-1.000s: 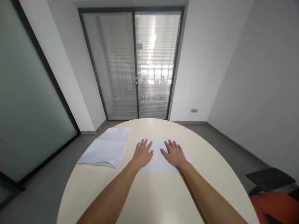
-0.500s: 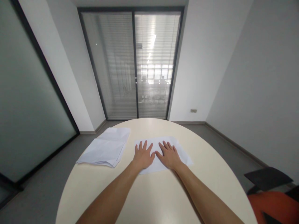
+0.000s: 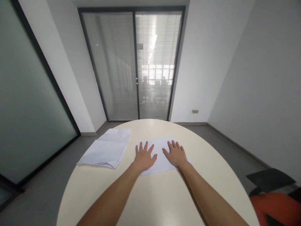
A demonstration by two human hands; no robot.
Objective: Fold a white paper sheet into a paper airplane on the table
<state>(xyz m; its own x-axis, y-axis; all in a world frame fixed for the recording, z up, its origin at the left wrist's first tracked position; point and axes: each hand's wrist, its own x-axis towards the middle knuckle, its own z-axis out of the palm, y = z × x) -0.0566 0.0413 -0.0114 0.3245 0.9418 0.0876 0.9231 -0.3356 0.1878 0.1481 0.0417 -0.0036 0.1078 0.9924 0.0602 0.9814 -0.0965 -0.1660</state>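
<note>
A white sheet of paper [image 3: 160,161] lies flat near the middle of a round cream table [image 3: 155,194]. My left hand [image 3: 144,158] rests palm down on the sheet's left part, its fingers spread. On the right part lies my right hand [image 3: 176,154], also palm down with the fingers apart. A gap of bare paper shows between the two thumbs. Both hands cover portions of the sheet, and neither grips anything.
At the table's left side sits a stack of white papers [image 3: 105,149] with uneven, slightly curled edges. An orange and black chair [image 3: 275,204] stands by the lower right. Beyond the table is a glass door with blinds [image 3: 155,94].
My right hand has slid to the right across the paper, widening the gap between the thumbs. My left hand stays nearly in place, and the sheet has not visibly shifted.
</note>
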